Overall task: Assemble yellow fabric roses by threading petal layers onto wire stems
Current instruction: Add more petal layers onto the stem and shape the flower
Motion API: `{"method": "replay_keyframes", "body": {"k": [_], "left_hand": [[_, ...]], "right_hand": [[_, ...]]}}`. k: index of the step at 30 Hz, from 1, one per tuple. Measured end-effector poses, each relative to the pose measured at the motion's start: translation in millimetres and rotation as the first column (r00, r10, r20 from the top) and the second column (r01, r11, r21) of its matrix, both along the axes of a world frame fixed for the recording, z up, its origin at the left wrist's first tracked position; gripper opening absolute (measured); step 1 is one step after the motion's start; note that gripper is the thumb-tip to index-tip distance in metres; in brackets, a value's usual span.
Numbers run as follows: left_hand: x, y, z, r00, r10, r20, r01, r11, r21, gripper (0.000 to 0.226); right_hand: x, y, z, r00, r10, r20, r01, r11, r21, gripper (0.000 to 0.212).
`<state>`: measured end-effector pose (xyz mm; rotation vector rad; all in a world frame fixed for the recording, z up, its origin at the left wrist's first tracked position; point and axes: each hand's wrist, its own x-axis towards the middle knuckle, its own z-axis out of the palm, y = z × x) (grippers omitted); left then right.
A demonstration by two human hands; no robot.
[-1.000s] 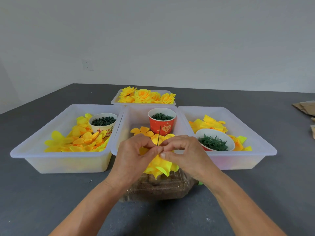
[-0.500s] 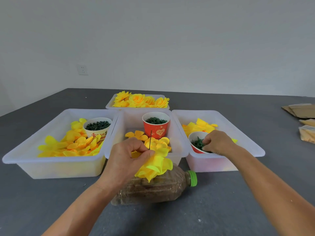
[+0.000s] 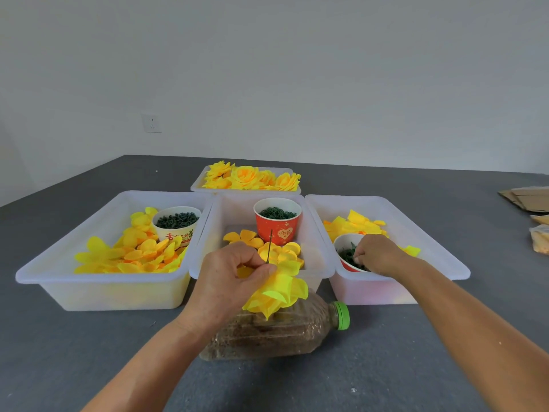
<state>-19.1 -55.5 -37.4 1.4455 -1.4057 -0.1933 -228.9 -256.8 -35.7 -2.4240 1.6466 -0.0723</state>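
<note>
My left hand (image 3: 230, 278) pinches a partly built yellow rose (image 3: 279, 294) in front of the middle bin, with its thin wire stem (image 3: 269, 245) pointing up past the fingers. My right hand (image 3: 378, 254) reaches into a red-rimmed bowl of green calyx pieces (image 3: 346, 254) in the right bin, fingertips curled among the pieces; whether it holds one is hidden. Loose yellow petal layers (image 3: 279, 252) lie in the middle bin.
Three white bins stand side by side: left (image 3: 98, 292) with petals and a white cup (image 3: 176, 223), middle (image 3: 320, 263) with a red cup (image 3: 277, 221), right (image 3: 430, 248). A far tray (image 3: 197, 185) holds finished roses. A brown bottle (image 3: 282, 331) lies below my left hand. Cardboard (image 3: 525, 197) sits far right.
My right hand left the rose and moved right into the bowl of green pieces, where it now digs. My left hand keeps holding the rose and stem.
</note>
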Motion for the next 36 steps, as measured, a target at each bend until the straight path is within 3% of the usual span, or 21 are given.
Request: {"method": "replay_keyframes", "body": {"k": [5, 8, 11, 13, 16, 18, 23, 30, 33, 36], "left_hand": [[0.0, 0.7, -0.1, 1.0, -0.005, 0.012, 0.005, 1.0, -0.011, 0.016], [0.4, 0.0, -0.3, 1.0, -0.008, 0.009, 0.009, 1.0, -0.015, 0.015], [0.2, -0.4, -0.3, 1.0, -0.014, 0.011, 0.014, 1.0, -0.018, 0.015], [0.1, -0.2, -0.2, 1.0, -0.014, 0.013, 0.015, 1.0, -0.02, 0.015], [0.1, 0.0, -0.1, 1.0, -0.014, 0.016, 0.014, 1.0, -0.025, 0.015], [-0.3, 0.2, -0.1, 1.0, -0.01, 0.018, 0.01, 1.0, -0.026, 0.015], [-0.2, -1.0, -0.3, 1.0, -0.013, 0.001, 0.013, 1.0, -0.023, 0.015], [0.0, -1.3, -1.6, 1.0, -0.007, -0.006, 0.007, 1.0, -0.027, 0.016], [-0.2, -1.5, -1.7, 1.0, -0.01, -0.015, 0.009, 1.0, -0.025, 0.017], [-0.3, 0.1, -1.7, 1.0, -0.017, -0.02, 0.016, 1.0, -0.023, 0.017]], "right_hand": [[-4.2, 6.3, 3.1, 0.987, -0.028, 0.161, 0.038, 0.997, -0.064, 0.01], [-4.2, 6.3, 2.1, 0.967, -0.079, 0.243, 0.091, 0.995, -0.038, 0.046], [-3.0, 6.0, 4.1, 0.936, -0.136, 0.324, 0.132, 0.991, 0.035, 0.04], [-4.1, 1.4, 4.3, 0.877, -0.175, 0.447, 0.153, 0.985, 0.084, 0.032], [-8.1, -1.3, 3.9, 0.697, -0.282, 0.659, 0.134, 0.955, 0.266, 0.018], [-12.2, -1.0, 4.5, 0.618, -0.274, 0.737, 0.07, 0.953, 0.295, 0.024], [-17.7, 2.7, 5.9, 0.512, -0.268, 0.816, 0.079, 0.961, 0.265, 0.013], [-4.2, 25.9, 22.4, 0.192, -0.313, 0.93, -0.049, 0.944, 0.327, 0.009], [13.1, 49.7, 36.5, 0.158, -0.257, 0.953, -0.104, 0.956, 0.275, 0.01], [31.3, 77.6, 45.4, 0.196, -0.166, 0.966, -0.144, 0.97, 0.195, 0.012]]}}
